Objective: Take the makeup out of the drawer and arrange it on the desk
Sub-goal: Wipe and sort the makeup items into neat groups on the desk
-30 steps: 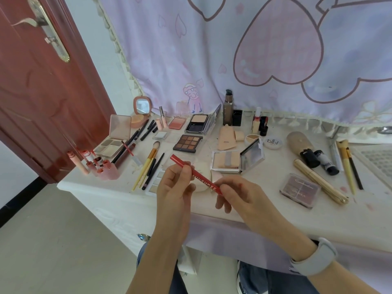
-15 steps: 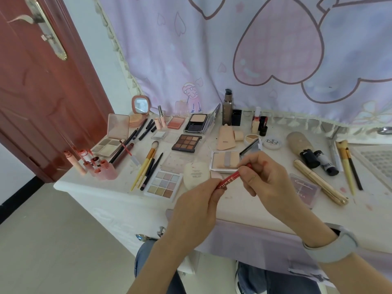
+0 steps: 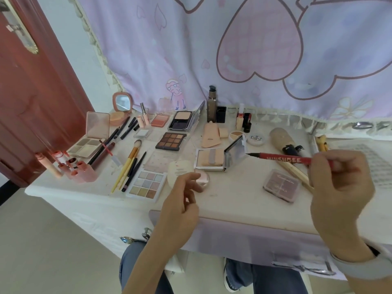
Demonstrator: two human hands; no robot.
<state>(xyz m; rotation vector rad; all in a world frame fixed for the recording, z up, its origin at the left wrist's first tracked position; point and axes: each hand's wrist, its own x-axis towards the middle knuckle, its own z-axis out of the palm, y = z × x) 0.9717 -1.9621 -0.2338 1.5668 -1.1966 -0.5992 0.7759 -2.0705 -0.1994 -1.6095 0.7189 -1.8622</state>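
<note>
Now right hand (image 3: 341, 187) pinches slim red eyeliner (image 3: 284, 158).

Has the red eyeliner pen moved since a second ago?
Yes. The red eyeliner pen, held by the right hand, has moved right, from front of the open powder compact to beyond it.

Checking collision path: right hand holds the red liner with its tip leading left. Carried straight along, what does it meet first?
Most likely the raised mirrored lid of the open powder compact; the red liner in the right hand has its tip just short of it. Height is unclear from one view.
</note>
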